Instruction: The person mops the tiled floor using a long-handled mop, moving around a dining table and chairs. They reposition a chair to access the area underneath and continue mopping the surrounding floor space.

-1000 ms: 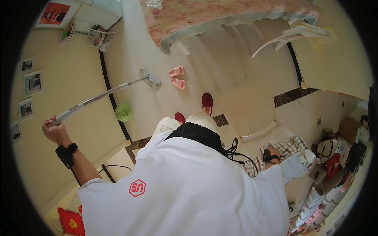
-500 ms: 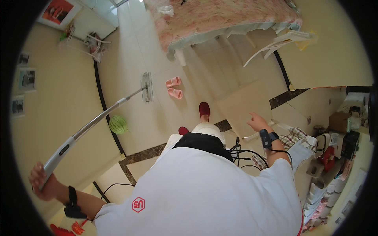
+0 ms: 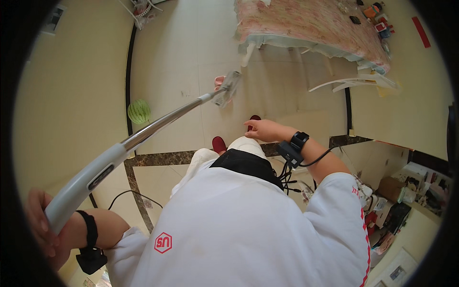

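My left hand (image 3: 50,234) is wrapped round the thick pale grey grip of a flat mop (image 3: 91,179) at the lower left. Its silver pole slants up and away to a rectangular mop head (image 3: 227,89), which is tilted and slightly blurred. Behind that head lies a pair of pink slippers (image 3: 219,81), partly hidden by it. My right hand (image 3: 260,129) holds nothing and reaches in front of my body above a dark red shoe (image 3: 253,120), its fingers loosely bent and apart.
A green striped watermelon (image 3: 138,111) sits on the floor by the left wall. Ahead stands a table with a pink floral cloth (image 3: 296,24), a white chair (image 3: 356,82) beside it. Cluttered shelves (image 3: 406,191) line the right side. Black cables (image 3: 287,179) hang at my waist.
The mop head has swung to the right, from beside the slippers to in front of them. My right hand has moved left across my front. The whole view has shifted.
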Available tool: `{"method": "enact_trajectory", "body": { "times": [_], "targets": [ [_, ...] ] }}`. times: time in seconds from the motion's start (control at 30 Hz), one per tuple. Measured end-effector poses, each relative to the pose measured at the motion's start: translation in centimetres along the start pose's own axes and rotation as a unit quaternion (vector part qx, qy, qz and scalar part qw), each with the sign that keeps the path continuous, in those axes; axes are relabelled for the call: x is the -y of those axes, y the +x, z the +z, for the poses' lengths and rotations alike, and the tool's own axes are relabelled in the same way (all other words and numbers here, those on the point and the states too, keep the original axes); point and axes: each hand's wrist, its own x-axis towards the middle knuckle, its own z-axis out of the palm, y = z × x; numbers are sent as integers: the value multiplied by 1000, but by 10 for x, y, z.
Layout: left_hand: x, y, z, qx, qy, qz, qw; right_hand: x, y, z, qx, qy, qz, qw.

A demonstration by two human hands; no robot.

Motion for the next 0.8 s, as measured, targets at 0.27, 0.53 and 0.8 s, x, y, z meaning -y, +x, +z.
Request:
{"method": "enact_trajectory", "body": {
  "times": [0.27,0.53,0.8],
  "targets": [
    [100,-8,88,-99,-150,-56,982,16,35,-38,99,596,147,783],
    [231,-34,192,-304,-260,-31,916,-74,134,-129,-213,885,207,358],
    [397,-145,242,-365,-190,-263,872,-268,217,-175,-278,875,169,359]
  ]
}}
